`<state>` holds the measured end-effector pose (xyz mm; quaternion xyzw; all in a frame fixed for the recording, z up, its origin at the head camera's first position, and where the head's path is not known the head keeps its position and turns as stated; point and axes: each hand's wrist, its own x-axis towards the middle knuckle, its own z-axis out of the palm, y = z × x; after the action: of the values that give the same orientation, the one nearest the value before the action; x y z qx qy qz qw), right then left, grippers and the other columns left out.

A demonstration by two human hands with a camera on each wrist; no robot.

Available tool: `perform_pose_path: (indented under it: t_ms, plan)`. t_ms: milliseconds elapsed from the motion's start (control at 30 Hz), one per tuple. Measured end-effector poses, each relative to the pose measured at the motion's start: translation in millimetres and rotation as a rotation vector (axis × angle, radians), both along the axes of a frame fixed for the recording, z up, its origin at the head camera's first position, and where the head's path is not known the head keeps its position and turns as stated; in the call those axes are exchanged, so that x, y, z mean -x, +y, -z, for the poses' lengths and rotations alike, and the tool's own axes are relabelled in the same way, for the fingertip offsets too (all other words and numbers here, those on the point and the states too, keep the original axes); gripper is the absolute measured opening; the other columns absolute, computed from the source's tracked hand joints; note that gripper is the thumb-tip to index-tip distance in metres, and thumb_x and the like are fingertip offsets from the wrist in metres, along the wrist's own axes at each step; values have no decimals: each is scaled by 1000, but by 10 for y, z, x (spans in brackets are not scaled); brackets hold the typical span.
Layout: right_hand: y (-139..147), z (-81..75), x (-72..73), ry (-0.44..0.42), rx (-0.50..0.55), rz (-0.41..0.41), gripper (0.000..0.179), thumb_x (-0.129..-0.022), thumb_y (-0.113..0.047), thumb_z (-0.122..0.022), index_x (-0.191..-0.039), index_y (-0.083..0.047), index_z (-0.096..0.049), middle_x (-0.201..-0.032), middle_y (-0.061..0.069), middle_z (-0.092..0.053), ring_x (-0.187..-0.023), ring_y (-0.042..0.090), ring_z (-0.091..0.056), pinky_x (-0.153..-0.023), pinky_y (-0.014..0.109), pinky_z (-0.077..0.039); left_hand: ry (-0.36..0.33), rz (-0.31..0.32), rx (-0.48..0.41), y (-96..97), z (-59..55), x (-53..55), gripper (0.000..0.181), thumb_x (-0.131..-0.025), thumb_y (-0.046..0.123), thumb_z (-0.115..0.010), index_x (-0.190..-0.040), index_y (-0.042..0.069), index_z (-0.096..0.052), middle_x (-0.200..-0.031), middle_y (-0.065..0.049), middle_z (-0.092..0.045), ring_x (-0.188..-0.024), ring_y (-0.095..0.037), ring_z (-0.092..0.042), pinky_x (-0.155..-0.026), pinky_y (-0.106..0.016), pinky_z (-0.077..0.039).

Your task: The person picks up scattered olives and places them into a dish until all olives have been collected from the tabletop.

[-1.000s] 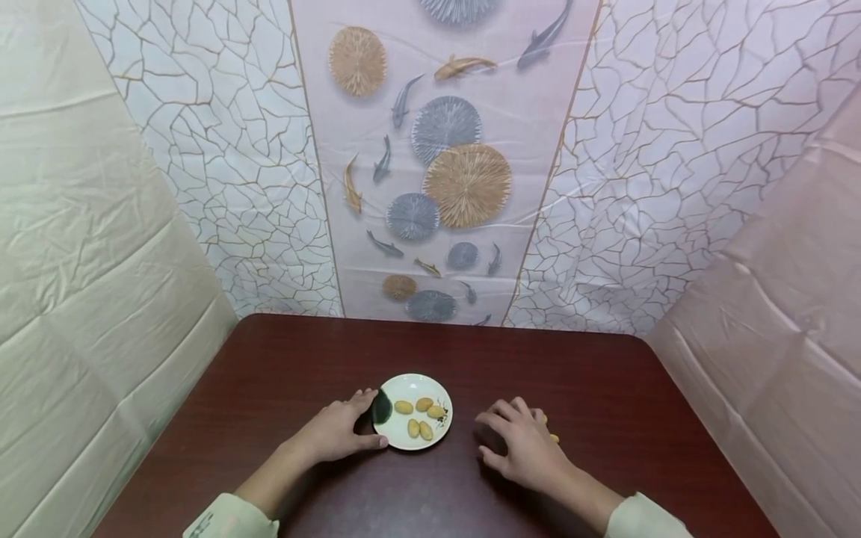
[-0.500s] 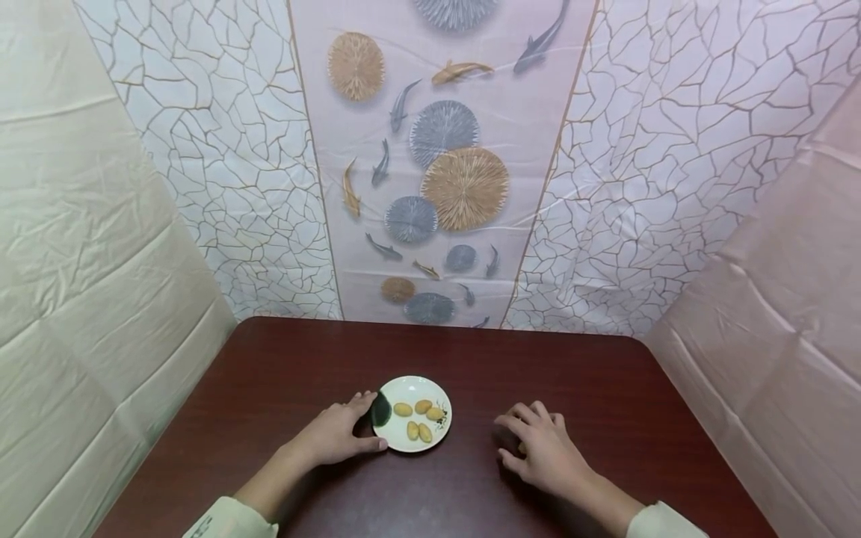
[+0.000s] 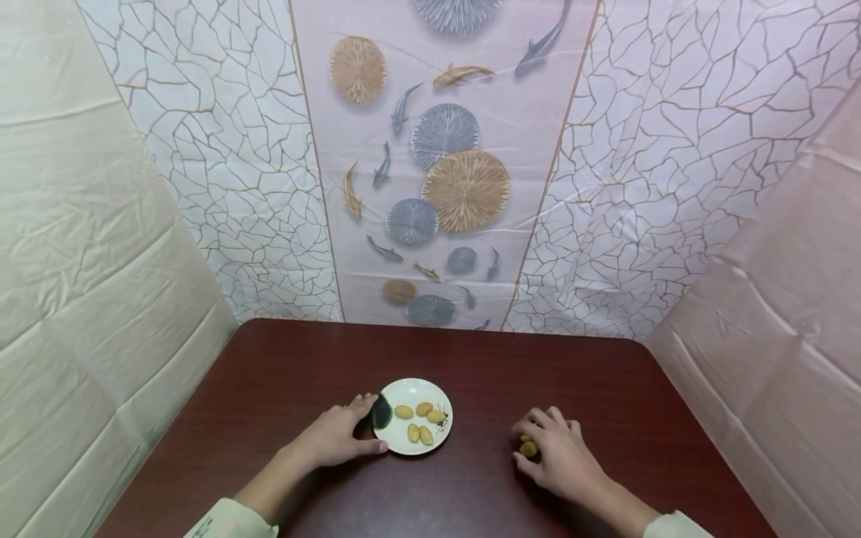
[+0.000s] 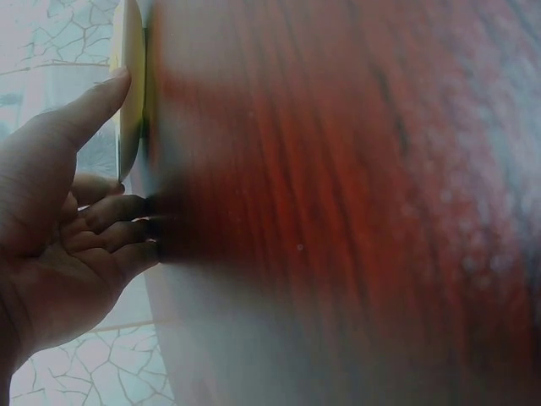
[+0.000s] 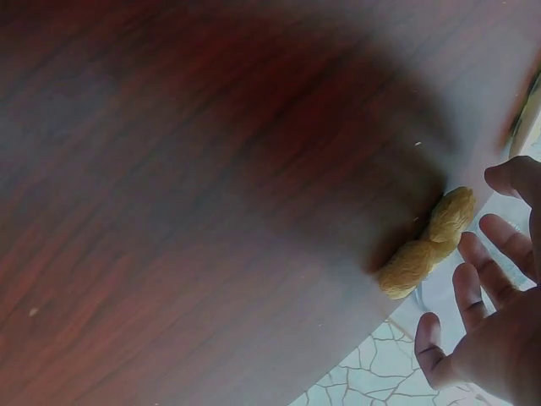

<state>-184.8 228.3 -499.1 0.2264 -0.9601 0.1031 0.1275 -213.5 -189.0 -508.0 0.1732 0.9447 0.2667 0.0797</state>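
Observation:
A small white plate [image 3: 412,389] with a dark green patch at its left edge lies on the table. Several yellow-brown oval pieces [image 3: 403,412] rest on it. My left hand [image 3: 336,435] touches the plate's left rim, thumb at the near side, fingers spread towards the far side. Over to the right, my right hand [image 3: 563,453] arches above a small group of similar wrinkled pieces [image 5: 406,270], perhaps dried fruit. Its thumb and fingers are apart and loosely bent around them, partly covering the group in the head view.
The dark red-brown table [image 3: 323,351] has rounded far corners. Behind it hangs a patterned cloth [image 3: 464,187] with fish and round motifs, and plain beige cloth [image 3: 773,299] closes off both sides.
My right hand has shifted rightwards, and the pieces once mostly behind it now show between its thumb and fingers. The left hand and plate have stayed in place.

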Motion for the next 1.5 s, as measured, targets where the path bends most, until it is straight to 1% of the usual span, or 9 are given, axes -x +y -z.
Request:
perform_pose_path:
  t_ms: [133, 233, 333, 433, 633, 867, 1133, 1267, 1500]
  plan:
    - [30, 42, 24, 13, 9, -9, 21, -86, -27, -95, -96, -30, -77, -111, -12, -67, -100, 12, -53, -79, 47, -47, 3, 0, -6, -3, 0, 3, 103, -91, 58, -86, -166, 1, -47, -168, -32, -47, -157, -49, -49, -123, -66, -46]
    - [45, 68, 30, 48, 13, -27, 22, -83, -25, -96, -89, -30, -75, -105, -13, -62, -96, 11, -50, -77, 44, -45, 4, 4, -8, -2, -1, 5, 103, -91, 58, -86, -166, 0, -47, -168, -32, -47, -157, -49, -49, -124, -66, -45]
    - [52, 77, 25, 73, 15, -40, 24, -81, -24, -97, -87, -29, -75, -99, -14, -58, -91, 9, -45, -76, 40, -42, -2, 4, -4, -1, 0, 1, 102, -91, 58, -86, -166, 1, -47, -168, -32, -47, -157, -49, -49, -124, -66, -45]
    - [61, 81, 23, 68, 5, -34, 23, -82, -25, -97, -87, -29, -75, -96, -15, -56, -89, 8, -43, -76, 40, -41, -4, 2, -5, 1, -7, -1, 102, -91, 58, -86, -166, 1, -47, -168, -32, -47, -157, -49, -49, -123, -66, -45]
    - [80, 76, 15, 46, -34, -19, 21, -83, -29, -96, -88, -31, -75, -95, -15, -56, -89, 8, -42, -78, 43, -43, -4, -1, -9, 7, -34, -8, 102, -91, 56, -87, -166, 0, -47, -168, -33, -46, -157, -48, -49, -123, -66, -45]
    - [94, 114, -7, 101, -60, -37, 21, -81, -29, -96, -91, -29, -77, -95, -16, -60, -87, 6, -44, -76, 42, -42, -3, -2, -8, 12, -35, -12, 102, -91, 56, -87, -166, -1, -46, -169, -32, -46, -158, -48, -48, -124, -67, -44]
    - [89, 143, -14, 171, -44, -56, 25, -77, -27, -98, -89, -28, -76, -95, -15, -63, -87, 6, -45, -75, 39, -39, 1, -2, -5, 14, -30, -9, 101, -92, 55, -86, -166, 0, -47, -168, -32, -47, -157, -48, -49, -124, -66, -45]
    - [78, 143, -16, 170, -37, -58, 25, -77, -26, -97, -87, -29, -75, -93, -15, -62, -86, 5, -43, -74, 39, -39, -8, -3, -5, 15, -27, -20, 101, -92, 56, -86, -166, 0, -47, -168, -31, -47, -157, -48, -49, -124, -66, -45]
    - [14, 89, 19, 162, -20, -70, 24, -80, -25, -94, -85, -31, -72, -91, -17, -58, -86, 4, -41, -76, 40, -42, -10, -3, -4, 13, -29, -18, 101, -92, 56, -86, -167, 1, -46, -169, -31, -46, -158, -48, -48, -124, -66, -45]
